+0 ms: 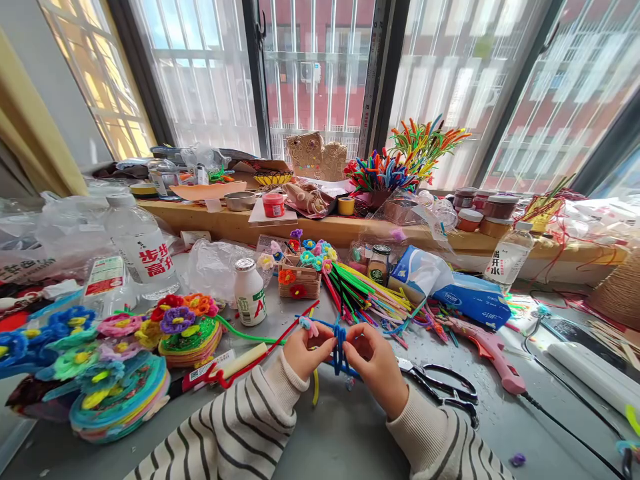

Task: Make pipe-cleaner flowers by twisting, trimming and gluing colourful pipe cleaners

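Note:
Blue pipe cleaners [339, 350], bent into a bundle of loops, are held up between my two hands above the grey table. My left hand [311, 350] pinches the bundle from the left, thumb and finger closed on it. From the other side my right hand [373, 360] grips it between thumb and fingertips. A small pink piece [309, 326] shows at my left fingers. Below the hands a yellow pipe cleaner [315, 388] lies on the table, and a red pipe cleaner [270, 350] runs beside my left wrist.
Black-handled scissors [447, 387] and a pink glue gun [493, 353] with its cord lie to the right. Pipe-cleaner flowers [120, 360] stand left, near a white bottle [249, 293]. Behind are a small flower basket [299, 280], loose pipe cleaners [370, 293] and a blue tissue pack [470, 300].

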{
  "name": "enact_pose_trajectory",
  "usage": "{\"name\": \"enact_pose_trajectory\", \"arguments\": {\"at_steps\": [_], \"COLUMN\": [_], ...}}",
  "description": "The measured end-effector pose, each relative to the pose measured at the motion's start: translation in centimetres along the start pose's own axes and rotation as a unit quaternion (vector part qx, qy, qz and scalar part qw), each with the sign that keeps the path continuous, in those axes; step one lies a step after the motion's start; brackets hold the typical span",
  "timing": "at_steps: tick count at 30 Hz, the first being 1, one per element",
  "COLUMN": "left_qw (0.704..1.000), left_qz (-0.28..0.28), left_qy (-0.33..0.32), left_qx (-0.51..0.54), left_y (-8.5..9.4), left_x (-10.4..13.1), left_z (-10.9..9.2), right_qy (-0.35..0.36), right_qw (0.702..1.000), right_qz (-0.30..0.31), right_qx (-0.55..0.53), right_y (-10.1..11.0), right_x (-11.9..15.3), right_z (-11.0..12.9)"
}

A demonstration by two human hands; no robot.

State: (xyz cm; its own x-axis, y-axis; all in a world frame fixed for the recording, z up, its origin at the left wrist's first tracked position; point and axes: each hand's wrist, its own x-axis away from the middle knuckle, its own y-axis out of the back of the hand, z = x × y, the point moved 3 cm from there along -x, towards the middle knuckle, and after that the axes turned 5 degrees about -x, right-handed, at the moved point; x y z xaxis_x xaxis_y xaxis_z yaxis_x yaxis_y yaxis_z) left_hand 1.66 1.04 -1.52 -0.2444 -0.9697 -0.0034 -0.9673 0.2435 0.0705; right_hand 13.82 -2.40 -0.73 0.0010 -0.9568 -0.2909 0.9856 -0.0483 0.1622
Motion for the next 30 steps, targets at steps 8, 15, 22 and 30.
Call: {"name": "enact_pose_trajectory", "arguments": {"at_steps": [8, 15, 22, 30], "left_qw": [0.998, 0.997, 0.994, 0.983], "left_qz": [0.02, 0.07, 0.1, 0.175], "left_qy": [-0.028, -0.033, -0.048, -0.008], "left_qx": [-0.057, -0.013, -0.011, 0.048], "left_y": [-0.2, -0.6, -1.0, -1.0], "left_x": [0.2, 0.6, 0.5, 0.3], "left_z": [-0.4, -0.6, -0.4, -0.4], "right_qy": [0.038, -0.004, -0.004, 0.007], "right_qw": [0.999, 1.0, 1.0, 1.0], "right_qz": [0.002, -0.012, -0.014, -0.002], "right_qx": [-0.007, -0.01, 0.008, -0.018], "right_y": [-0.2, 0.0, 0.3, 0.3], "right_x": [0.0, -0.1, -0.2, -0.3], "right_z": [0.3, -0.2, -0.1, -0.2]}}
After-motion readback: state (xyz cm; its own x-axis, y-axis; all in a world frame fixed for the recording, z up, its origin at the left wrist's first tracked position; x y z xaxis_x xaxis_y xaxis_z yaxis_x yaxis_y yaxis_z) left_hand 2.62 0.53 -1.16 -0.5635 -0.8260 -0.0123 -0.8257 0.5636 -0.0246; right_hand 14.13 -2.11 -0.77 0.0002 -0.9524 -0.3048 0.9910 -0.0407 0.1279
